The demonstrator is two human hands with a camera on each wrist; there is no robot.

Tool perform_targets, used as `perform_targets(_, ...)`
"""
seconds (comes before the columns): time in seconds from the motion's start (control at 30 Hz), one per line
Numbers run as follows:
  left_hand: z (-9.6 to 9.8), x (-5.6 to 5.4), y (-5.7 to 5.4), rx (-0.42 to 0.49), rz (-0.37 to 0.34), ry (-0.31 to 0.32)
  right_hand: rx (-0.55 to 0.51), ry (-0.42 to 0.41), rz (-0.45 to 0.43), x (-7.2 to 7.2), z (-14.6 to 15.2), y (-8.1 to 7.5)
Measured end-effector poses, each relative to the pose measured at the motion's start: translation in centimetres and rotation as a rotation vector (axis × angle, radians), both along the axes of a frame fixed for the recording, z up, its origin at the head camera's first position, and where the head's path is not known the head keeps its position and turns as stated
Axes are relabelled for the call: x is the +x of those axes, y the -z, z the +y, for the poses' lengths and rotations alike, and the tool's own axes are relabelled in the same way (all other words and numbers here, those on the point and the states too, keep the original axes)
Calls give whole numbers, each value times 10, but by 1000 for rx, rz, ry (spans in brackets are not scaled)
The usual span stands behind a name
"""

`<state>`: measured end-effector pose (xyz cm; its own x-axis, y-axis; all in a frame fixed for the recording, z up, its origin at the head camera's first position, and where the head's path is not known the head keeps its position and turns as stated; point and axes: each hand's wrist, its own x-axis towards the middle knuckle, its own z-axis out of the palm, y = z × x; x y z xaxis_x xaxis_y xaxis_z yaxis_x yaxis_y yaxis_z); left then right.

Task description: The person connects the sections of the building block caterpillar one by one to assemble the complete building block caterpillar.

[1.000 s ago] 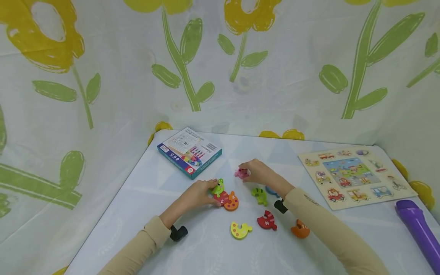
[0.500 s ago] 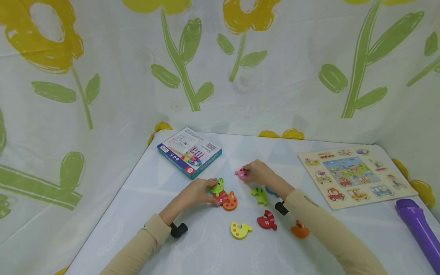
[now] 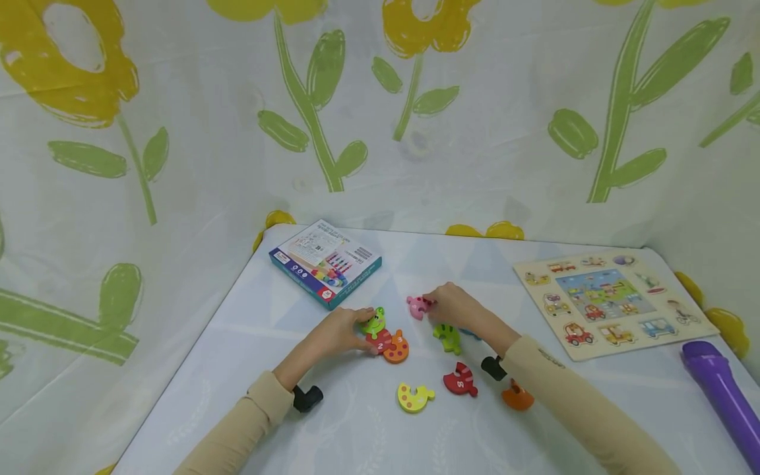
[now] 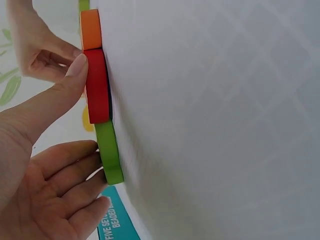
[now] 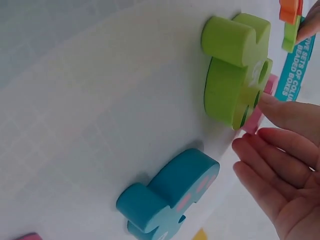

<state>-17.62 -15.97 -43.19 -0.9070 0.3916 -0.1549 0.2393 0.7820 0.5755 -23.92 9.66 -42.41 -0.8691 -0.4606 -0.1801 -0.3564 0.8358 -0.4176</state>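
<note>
My left hand (image 3: pixel 335 332) holds a joined row of wooden number puzzle pieces, thumb by the red piece marked 2 (image 3: pixel 380 342) and fingers at the smiling green head piece (image 3: pixel 374 323). Fitted onto the red one is an orange piece marked 3 (image 3: pixel 399 349). Beyond them, my right hand (image 3: pixel 457 309) pinches a pink puzzle piece (image 3: pixel 417 307) between thumb and fingers. The right wrist view shows that pink piece partly hidden behind a loose green piece (image 5: pixel 232 75). A blue piece (image 5: pixel 175 190) lies near the right wrist, mostly covered by it in the head view.
Closer to me lie a yellow piece (image 3: pixel 412 400), a red piece marked 8 (image 3: pixel 460 382) and an orange piece (image 3: pixel 518 398). A flat box (image 3: pixel 325 264) sits at the back left. On the right are a vehicle puzzle board (image 3: pixel 611 303) and a purple microphone (image 3: pixel 721 389).
My right hand has shifted slightly right and toward me, and the pink piece has turned and come a little nearer. The left hand and its joined pieces stay almost still.
</note>
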Motion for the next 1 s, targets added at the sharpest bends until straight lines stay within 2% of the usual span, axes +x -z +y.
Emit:
perform_targets(0.23,0,-2,1,-18,-8,-6,10,-83,-25,-4,6,-7)
perform_targets(0.43,-2,-2,0,-9,-1,13,38,-231,32,-24,8,-5)
perform_targets(0.53,-3,-2,0,-8,3,20,25,-277,41,-32,9,-4)
perform_targets(0.73,-3,-2,2,-18,7,24,-2,-298,16,-36,11,-2)
perform_targets(1.0,-3,-2,2,-10,7,19,-15,-313,26,-31,11,1)
